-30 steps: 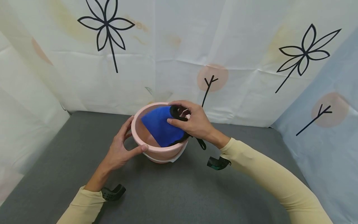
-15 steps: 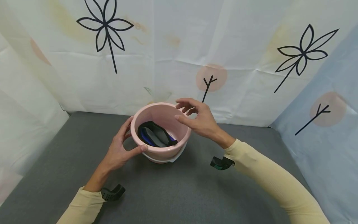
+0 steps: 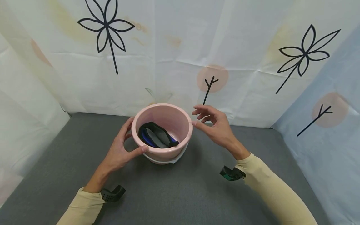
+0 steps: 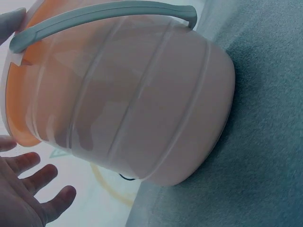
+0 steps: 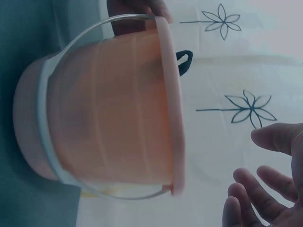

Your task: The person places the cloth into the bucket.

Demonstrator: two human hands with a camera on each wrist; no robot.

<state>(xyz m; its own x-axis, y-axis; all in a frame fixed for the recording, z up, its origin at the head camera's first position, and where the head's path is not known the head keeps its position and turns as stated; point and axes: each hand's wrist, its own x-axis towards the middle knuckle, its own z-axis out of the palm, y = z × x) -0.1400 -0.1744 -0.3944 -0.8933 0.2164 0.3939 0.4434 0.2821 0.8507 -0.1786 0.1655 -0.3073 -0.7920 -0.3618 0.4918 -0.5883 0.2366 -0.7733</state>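
A pink bucket [image 3: 174, 120] with a pale handle stands upright on the grey surface. My left hand [image 3: 119, 153] holds it by the rim, thumb at the near edge and forefinger at the left side. The other fingers of that hand spread beside the wall in the left wrist view. Inside the bucket lies a folded blue cloth item [image 3: 158, 136] with black edging and a grey face. Its black loop [image 5: 185, 62] sticks up past the rim in the right wrist view. Just right of the bucket, my right hand [image 3: 213, 126] is raised with loosely bent fingers and holds nothing.
The grey surface [image 3: 168, 193] spreads around the bucket towards me. Behind it hangs a pale curtain [image 3: 174, 47] with flower drawings, and a bluish curtain [image 3: 337, 140] closes the right side. A dark device sits on each wrist.
My right hand let go of the blue cloth item, which dropped into the bucket, then drew back to the right of the rim. The left hand has stayed at the bucket.
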